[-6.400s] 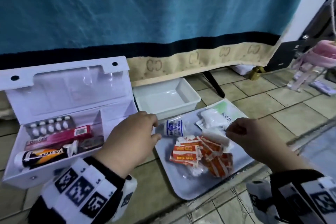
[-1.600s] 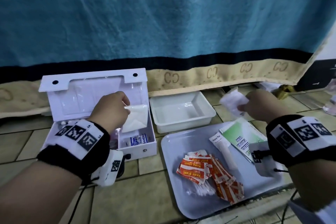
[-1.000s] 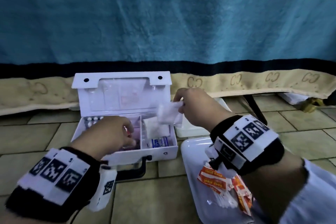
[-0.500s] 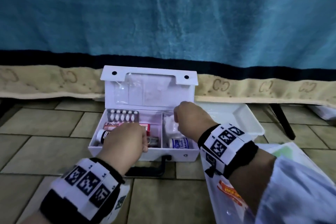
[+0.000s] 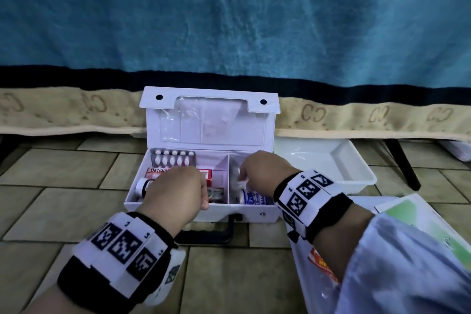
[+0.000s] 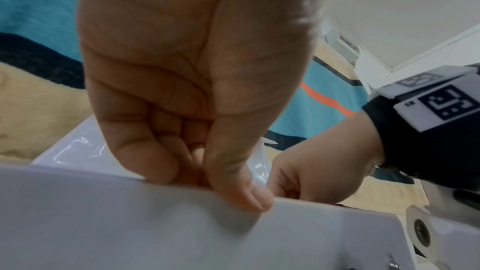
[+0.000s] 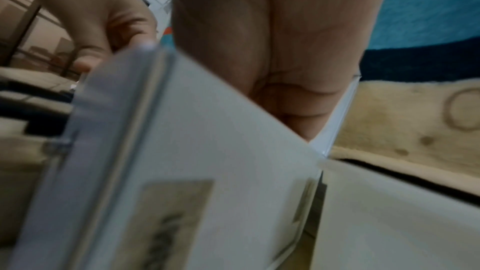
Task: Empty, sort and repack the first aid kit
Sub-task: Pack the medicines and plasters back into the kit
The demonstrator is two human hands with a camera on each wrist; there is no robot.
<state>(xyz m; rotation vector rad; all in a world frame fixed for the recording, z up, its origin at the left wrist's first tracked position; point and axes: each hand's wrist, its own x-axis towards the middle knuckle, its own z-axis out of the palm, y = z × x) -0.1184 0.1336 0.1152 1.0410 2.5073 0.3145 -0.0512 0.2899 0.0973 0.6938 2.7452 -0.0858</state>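
Note:
The white first aid kit (image 5: 209, 120) stands open on the tiled floor with its lid upright. A pill blister pack (image 5: 173, 158), a red Bacidin box (image 5: 158, 172) and a dark tube (image 5: 142, 186) lie in its left compartment. The right compartment holds a blue-printed bandage roll (image 5: 251, 197). My left hand (image 5: 204, 201) grips the kit's front wall (image 6: 155, 223), fingers curled inside and thumb (image 6: 241, 192) outside. Reaching into the right compartment, my right hand (image 5: 242, 178) pinches a white packet (image 5: 238, 183) that it mostly hides.
A white tub (image 5: 331, 163) sits just right of the kit. At lower right is a white tray (image 5: 300, 250) with orange plaster packets (image 5: 318, 260) and a green leaflet (image 5: 420, 224). A blue blanket (image 5: 229, 20) hangs behind. The kit's black handle (image 5: 211, 234) lies in front.
My right hand carried the white packet from the tray over the kit and lowered it into the right compartment. My left hand settled on the kit's front wall.

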